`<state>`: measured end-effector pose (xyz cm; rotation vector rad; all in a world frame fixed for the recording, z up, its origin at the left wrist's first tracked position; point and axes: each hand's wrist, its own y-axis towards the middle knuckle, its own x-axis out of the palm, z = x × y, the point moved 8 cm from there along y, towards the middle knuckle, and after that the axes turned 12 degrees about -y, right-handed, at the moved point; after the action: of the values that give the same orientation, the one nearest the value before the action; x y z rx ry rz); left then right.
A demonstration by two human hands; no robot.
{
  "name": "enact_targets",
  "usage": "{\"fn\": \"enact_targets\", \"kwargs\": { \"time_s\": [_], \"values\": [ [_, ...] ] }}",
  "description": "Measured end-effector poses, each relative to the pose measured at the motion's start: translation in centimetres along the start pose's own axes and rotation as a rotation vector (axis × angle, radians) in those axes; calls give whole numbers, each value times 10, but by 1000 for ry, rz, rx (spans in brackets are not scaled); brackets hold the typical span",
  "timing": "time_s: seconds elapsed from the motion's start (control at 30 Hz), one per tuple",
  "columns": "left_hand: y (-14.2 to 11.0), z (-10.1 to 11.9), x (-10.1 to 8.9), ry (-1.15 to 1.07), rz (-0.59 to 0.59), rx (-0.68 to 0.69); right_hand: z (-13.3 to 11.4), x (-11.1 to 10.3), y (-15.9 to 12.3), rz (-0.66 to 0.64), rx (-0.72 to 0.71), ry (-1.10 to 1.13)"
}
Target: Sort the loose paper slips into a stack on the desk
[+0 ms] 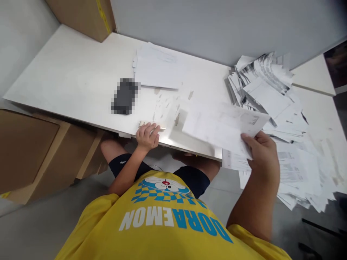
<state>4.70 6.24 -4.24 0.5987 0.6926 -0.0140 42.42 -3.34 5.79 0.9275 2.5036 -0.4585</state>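
Note:
My right hand [260,151] is closed on a sheet of printed paper [225,126], held slightly above the white table [76,79] near its front edge. My left hand [148,135] rests at the table's front edge with its fingers curled over a small pale object [159,127] that I cannot make out. A big untidy heap of printed papers [282,119] spreads to the right of the held sheet and spills over the table's edge. A neat stack of white sheets [157,66] lies at the back middle.
A blurred dark object [124,95] lies on the table left of centre. A cardboard box [86,16] stands at the back left corner. Brown cardboard panels [29,148] sit below the table on the left. A grey wall [217,25] runs behind.

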Motion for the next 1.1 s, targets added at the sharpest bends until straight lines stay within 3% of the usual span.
{"fn": "enact_targets", "kwargs": {
  "time_s": [0.1,0.27,0.37,0.47,0.6,0.7,0.77,0.87,1.0,1.1],
  "values": [
    [-3,-1,-1,30,30,14,-28,32,26,-15,-79,164],
    [-8,7,-6,102,111,126,-79,148,80,-211,-226,230],
    [-13,16,-13,170,209,237,-113,215,110,-273,-331,166],
    [-16,11,-11,180,183,195,-140,261,124,-233,-414,-91],
    [-18,6,-7,149,161,158,-167,289,99,-63,-756,-465],
    [-22,12,-16,178,289,258,-166,318,65,-220,-972,-651],
    [-20,9,-19,147,322,253,-165,335,56,-323,-979,-734],
    [-9,-6,-16,-21,281,161,-178,344,70,-273,-894,-812],
    [0,-22,-13,-148,273,65,-199,329,82,-292,-933,-813],
    [1,-24,-14,-154,288,83,-188,274,61,-366,-1032,-798]
  ]
}}
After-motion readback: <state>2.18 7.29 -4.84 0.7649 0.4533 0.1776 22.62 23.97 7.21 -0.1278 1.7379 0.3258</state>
